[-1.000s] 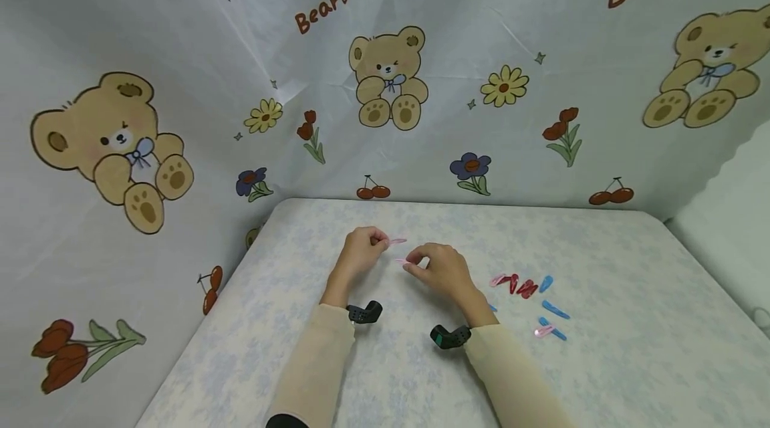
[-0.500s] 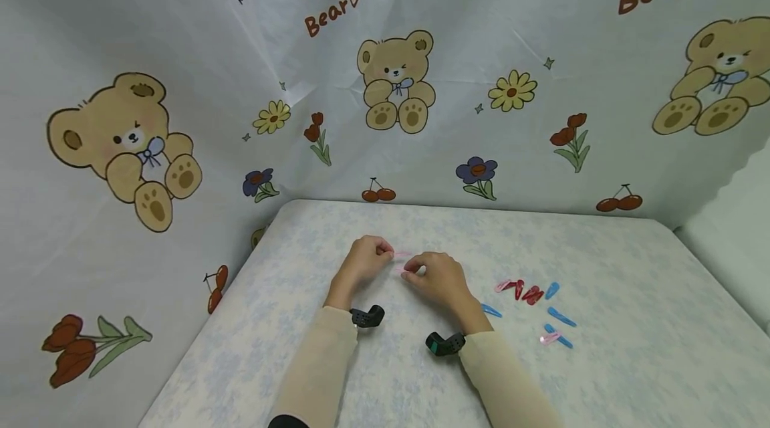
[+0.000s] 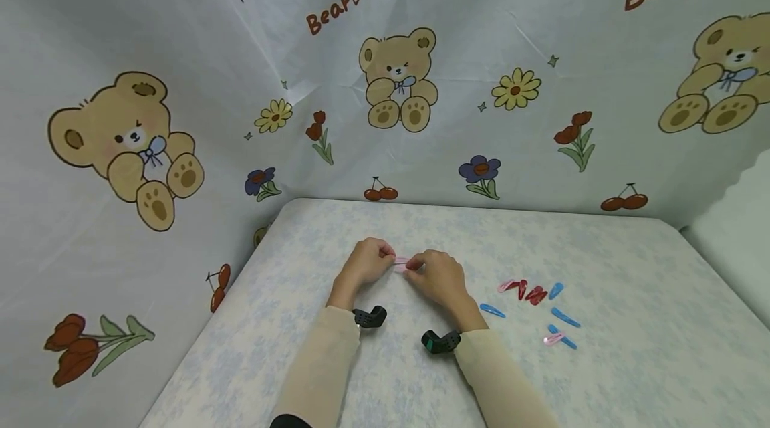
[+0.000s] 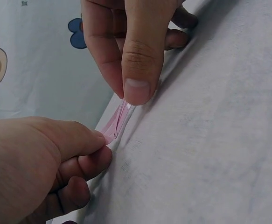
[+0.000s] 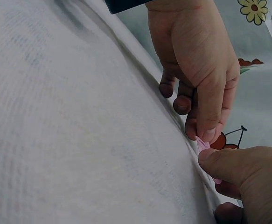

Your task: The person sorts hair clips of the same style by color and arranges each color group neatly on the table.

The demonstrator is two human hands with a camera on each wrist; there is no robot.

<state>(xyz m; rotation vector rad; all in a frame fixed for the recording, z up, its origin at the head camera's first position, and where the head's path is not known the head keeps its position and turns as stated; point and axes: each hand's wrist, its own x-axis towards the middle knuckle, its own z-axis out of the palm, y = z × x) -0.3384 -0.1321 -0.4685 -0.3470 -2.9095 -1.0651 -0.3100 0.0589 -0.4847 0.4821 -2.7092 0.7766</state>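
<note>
Thumb and fingers of my left hand [image 3: 368,261] pinch a pink snap hair clip [image 3: 401,259] above the far middle of the table. Close at its right, my right hand [image 3: 440,277] pinches a second pink snap hair clip [image 3: 400,269]. The two clips overlap between the fingertips. In the left wrist view the left hand [image 4: 66,158] comes from the lower left and the right hand [image 4: 140,56] from above. Fingertips cover the clips' ends in both wrist views. I cannot tell whether one clip is threaded through the other.
Right of the hands lie several red hair clips [image 3: 535,294] in a row, with a pink clip [image 3: 506,285] at its left end. Blue clips [image 3: 492,310] are scattered near them. One pink clip [image 3: 553,340] crosses a blue clip [image 3: 570,343]. A printed curtain [image 3: 445,47] hangs behind the table.
The hands have come together, and the two pink clips, apart a second ago, now overlap. A blue clip beside the right forearm has come into fuller view.
</note>
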